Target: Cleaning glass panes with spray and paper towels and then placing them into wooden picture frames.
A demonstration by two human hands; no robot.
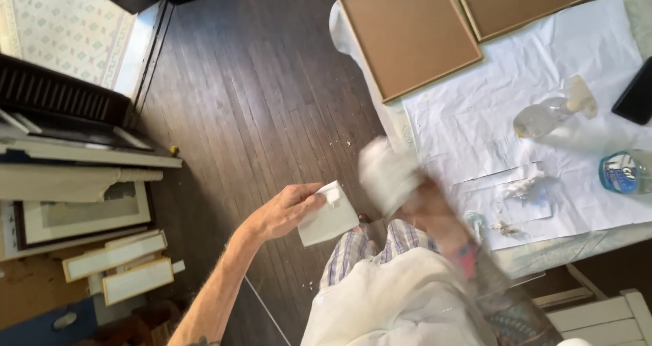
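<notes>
**Hands over a lap, one on a card, one on a cloth**

White fabric [401,305] covers the lap closest to the lens, with striped trousers [380,247] showing just above it.

Beyond the knees spreads the dark plank floor [258,101], the biggest thing in view. To the right stands a table [591,241] covered with creased white paper [543,95]. Two brown boards [407,37] in pale frames lie side by side at its far end. On the left of the floor, picture frames [81,213] lean and lie in a stack, with two pale slats [125,268] below them.

On the paper lies a clear spray bottle [553,108] on its side. A blue-labelled bottle [626,171] lies near the right edge, and a black object [637,93] is cut off by the frame beside it. Small white scraps [523,186] sit on the paper near the table's front edge.

The left hand [285,210] reaches out over the floor, thumb and fingers pinched on the edge of a white card [329,217], which tilts away from the palm. The right hand [424,203] is blurred by motion; it appears closed round a white cloth [387,173], just right of the card and at the table's near corner. The two hands are near each other but not touching.
</notes>
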